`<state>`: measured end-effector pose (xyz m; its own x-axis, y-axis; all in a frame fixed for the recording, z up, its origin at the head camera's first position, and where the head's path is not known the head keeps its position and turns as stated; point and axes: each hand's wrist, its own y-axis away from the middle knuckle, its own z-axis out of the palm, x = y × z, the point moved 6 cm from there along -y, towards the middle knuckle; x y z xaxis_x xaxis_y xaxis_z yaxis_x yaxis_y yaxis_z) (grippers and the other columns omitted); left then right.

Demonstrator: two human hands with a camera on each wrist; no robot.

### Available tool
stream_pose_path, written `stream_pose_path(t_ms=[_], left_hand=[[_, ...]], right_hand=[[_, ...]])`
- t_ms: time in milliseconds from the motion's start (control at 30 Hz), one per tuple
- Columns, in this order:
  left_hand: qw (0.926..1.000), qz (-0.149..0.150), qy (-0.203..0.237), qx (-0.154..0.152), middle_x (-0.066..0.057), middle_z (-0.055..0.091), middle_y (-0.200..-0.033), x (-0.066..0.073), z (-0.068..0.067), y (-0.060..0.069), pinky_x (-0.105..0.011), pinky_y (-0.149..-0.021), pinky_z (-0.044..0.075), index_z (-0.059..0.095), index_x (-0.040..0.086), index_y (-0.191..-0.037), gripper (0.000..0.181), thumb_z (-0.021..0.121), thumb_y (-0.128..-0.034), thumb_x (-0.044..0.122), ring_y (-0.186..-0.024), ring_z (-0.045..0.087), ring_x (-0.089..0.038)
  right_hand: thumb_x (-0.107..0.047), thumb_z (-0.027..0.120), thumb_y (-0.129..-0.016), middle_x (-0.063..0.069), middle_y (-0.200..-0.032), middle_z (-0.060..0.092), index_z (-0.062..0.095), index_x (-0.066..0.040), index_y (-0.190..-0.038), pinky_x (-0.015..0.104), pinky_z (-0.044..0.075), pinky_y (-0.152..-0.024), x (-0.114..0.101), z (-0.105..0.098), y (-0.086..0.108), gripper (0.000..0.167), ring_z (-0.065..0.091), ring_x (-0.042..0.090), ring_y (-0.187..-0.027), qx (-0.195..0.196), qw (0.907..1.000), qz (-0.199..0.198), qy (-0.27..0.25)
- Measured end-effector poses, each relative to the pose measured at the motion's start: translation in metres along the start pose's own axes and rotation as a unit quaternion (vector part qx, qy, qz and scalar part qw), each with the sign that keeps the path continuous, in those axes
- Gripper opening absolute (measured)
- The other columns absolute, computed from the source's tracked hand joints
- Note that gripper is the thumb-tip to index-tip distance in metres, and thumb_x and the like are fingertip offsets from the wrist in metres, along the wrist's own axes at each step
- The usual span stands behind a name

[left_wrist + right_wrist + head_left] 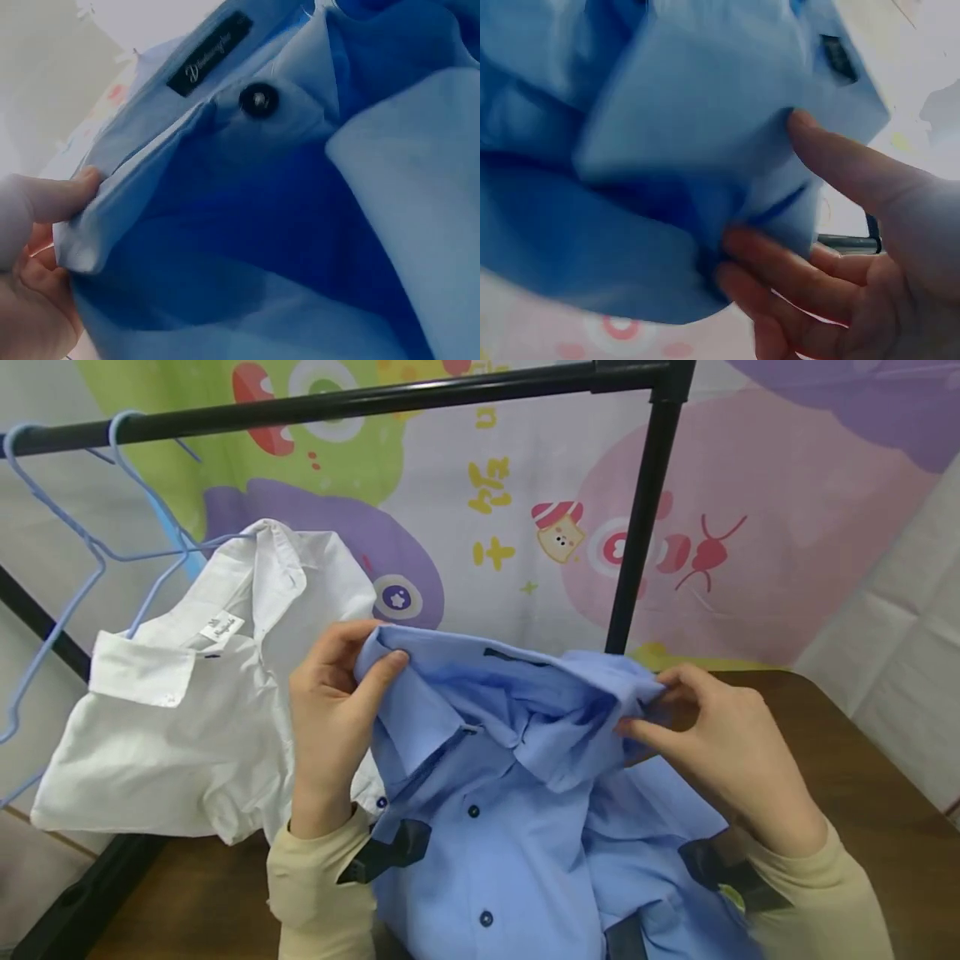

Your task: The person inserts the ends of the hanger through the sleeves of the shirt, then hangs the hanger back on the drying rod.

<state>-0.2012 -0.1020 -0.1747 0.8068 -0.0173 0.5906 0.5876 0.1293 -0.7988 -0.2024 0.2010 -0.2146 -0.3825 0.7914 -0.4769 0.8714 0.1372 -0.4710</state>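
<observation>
A light blue button-up shirt with dark buttons is held up by its collar in front of me. My left hand pinches the collar's left side between thumb and fingers. On the other side my right hand pinches the cloth near the right end of the collar. A dark label shows inside the neckband in the left wrist view, close to a black button. In the right wrist view the thumb lies on the collar, with the fingers behind the cloth.
A black rack rail crosses the top, joined to an upright post. Light blue hangers hang at left, one carrying a white shirt. Below is a brown tabletop; behind hangs a cartoon-printed curtain.
</observation>
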Motion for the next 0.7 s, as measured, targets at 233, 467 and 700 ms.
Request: stream_pose_path(t_ms=[233,467,700], left_hand=[[0.9980,-0.035,-0.052,-0.004,0.004,0.065,-0.084,-0.010,0.005,0.002,-0.019,-0.066,0.047,0.060,-0.011,-0.098,0.021,0.065,-0.0783,-0.006,-0.073,0.060,-0.009],[0.9962,-0.074,-0.046,-0.009,0.006,0.066,-0.085,-0.020,0.008,0.005,-0.018,-0.064,0.047,0.060,-0.009,-0.101,0.022,0.064,-0.0793,-0.005,-0.072,0.060,-0.007],[0.9955,-0.004,-0.059,-0.074,-0.002,0.068,-0.084,-0.009,0.014,0.004,-0.017,-0.057,0.045,0.062,-0.009,-0.099,0.020,0.064,-0.0798,-0.003,-0.068,0.060,-0.006]], right_hand=[[-0.025,0.084,-0.059,0.004,-0.090,0.055,0.058,-0.008,-0.103,0.038,0.039,-0.074,-0.019,0.009,-0.001,0.053,0.051,0.020,-0.082,0.026,0.9836,-0.171,0.050],[0.004,0.078,-0.063,0.003,-0.088,0.065,0.061,-0.001,-0.104,0.015,0.048,-0.070,-0.031,0.006,0.004,0.045,0.060,0.006,-0.077,0.086,0.9515,-0.270,-0.120],[0.008,0.061,-0.079,-0.002,-0.079,0.064,0.065,0.005,-0.095,0.010,0.047,-0.060,-0.020,-0.012,0.006,0.016,0.059,0.001,-0.063,0.179,0.9407,-0.188,-0.219]])
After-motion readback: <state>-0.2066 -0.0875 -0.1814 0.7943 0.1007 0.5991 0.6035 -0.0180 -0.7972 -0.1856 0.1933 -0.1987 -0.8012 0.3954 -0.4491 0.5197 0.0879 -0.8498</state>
